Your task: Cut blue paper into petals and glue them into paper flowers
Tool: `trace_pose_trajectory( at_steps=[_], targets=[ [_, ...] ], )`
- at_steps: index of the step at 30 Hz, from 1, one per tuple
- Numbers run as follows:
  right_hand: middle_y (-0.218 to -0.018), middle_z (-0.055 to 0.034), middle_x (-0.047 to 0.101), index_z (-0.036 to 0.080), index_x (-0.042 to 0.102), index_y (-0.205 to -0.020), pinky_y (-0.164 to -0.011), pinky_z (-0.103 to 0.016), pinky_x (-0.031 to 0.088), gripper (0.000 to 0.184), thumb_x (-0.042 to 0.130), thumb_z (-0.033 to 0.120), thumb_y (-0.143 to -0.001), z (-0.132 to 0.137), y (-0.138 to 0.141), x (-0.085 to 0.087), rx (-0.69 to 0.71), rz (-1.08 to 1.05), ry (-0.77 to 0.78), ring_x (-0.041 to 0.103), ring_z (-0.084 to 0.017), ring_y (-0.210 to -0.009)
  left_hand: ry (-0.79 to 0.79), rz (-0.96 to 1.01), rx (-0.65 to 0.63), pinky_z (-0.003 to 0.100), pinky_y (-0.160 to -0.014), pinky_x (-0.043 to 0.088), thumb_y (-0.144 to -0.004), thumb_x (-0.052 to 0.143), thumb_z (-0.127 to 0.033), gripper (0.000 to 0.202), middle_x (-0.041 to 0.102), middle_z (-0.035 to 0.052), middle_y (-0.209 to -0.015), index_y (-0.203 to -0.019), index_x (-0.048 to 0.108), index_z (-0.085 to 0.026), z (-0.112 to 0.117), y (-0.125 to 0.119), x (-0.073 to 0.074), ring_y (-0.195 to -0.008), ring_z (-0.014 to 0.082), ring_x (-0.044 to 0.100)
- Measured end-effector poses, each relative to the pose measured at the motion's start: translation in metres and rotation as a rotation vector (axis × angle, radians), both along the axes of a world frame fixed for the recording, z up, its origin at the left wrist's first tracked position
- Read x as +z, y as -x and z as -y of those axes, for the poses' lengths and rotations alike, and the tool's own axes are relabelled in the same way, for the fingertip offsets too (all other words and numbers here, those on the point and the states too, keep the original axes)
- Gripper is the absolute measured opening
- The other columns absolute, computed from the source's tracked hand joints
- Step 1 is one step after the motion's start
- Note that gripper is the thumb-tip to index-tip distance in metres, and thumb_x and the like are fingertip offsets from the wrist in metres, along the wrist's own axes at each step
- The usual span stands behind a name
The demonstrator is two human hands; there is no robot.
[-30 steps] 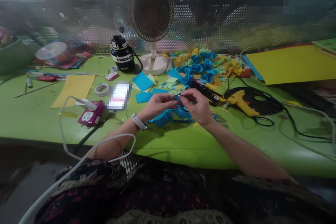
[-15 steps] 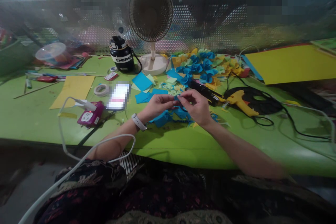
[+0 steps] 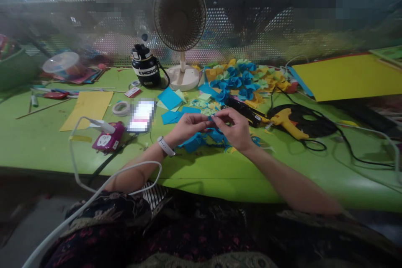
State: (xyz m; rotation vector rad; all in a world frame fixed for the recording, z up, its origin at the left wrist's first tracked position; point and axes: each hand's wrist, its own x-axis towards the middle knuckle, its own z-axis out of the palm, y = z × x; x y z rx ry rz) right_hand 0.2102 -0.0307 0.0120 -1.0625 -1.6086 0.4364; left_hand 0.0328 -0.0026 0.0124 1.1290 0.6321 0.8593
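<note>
My left hand (image 3: 192, 125) and my right hand (image 3: 233, 127) meet over the middle of the table. Between their fingertips is a small piece of blue paper (image 3: 211, 118), pinched from both sides and mostly hidden by the fingers. Beneath the hands lie cut blue paper pieces (image 3: 192, 143) and scraps of blue and yellow. Just beyond them is a litter of thin paper snippets (image 3: 204, 104). Flat blue squares (image 3: 170, 98) rest to the left, and a heap of blue, yellow and pale green paper flowers (image 3: 235, 77) stands behind.
Right of my hands lie a black tool (image 3: 243, 110) and a yellow glue gun (image 3: 290, 123) with cords. To the left are a phone (image 3: 142, 116), a tape roll (image 3: 121, 108) and a purple power adapter (image 3: 108, 137). A fan (image 3: 183, 78) and a black bottle (image 3: 146, 69) stand behind.
Both hands stay in nearly the same place, still pinching the blue paper. Only the right fingertips have shifted very slightly.
</note>
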Motion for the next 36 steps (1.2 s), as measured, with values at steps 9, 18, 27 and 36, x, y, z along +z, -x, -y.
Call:
trace_pose_trajectory(
  at_steps=[9,18,27,36],
  targets=[
    [-0.074,0.0009,0.064,0.022,0.060,-0.087,-0.059,-0.028,0.052,0.029,0.069,0.050,-0.083,-0.0026,-0.0015,0.0018,0.013,-0.141,0.151,0.060,-0.014,-0.064,0.063,0.063,0.000,0.034,-0.083,0.059,-0.061,0.091,-0.039,0.035,0.075,0.0049,-0.078,-0.075,0.073,-0.012,0.0011,-0.0011,0.0017,-0.077,0.0167,0.073],
    [-0.071,0.0013,0.056,0.022,0.055,-0.077,-0.059,-0.028,0.047,0.031,0.065,0.049,-0.088,-0.0031,-0.0048,0.0026,0.102,-0.016,0.147,0.053,-0.013,-0.063,0.153,0.004,-0.135,0.036,-0.083,0.058,-0.060,0.092,-0.041,0.041,0.076,0.0090,-0.079,-0.077,0.071,-0.011,0.0002,0.0030,0.0050,-0.082,0.0212,0.075],
    [-0.069,0.0015,0.056,0.022,0.054,-0.074,-0.060,-0.029,0.047,0.029,0.064,0.047,-0.088,-0.0013,-0.0006,0.0003,0.035,-0.022,0.104,0.053,-0.013,-0.062,0.044,-0.091,-0.105,0.029,-0.072,0.058,-0.065,0.086,-0.049,0.043,0.075,0.0088,-0.077,-0.075,0.068,-0.011,-0.0006,0.0022,0.0017,-0.076,0.0171,0.073],
    [-0.062,0.0033,0.052,0.022,0.054,-0.072,-0.052,-0.027,0.038,0.034,0.061,0.051,-0.089,-0.0015,-0.0045,0.0042,0.113,0.017,0.252,0.047,-0.012,-0.055,0.062,-0.084,-0.083,0.027,-0.070,0.058,-0.064,0.086,-0.052,0.047,0.073,0.0065,-0.073,-0.073,0.066,-0.011,-0.0001,0.0012,0.0023,-0.072,0.0151,0.072]
  ],
)
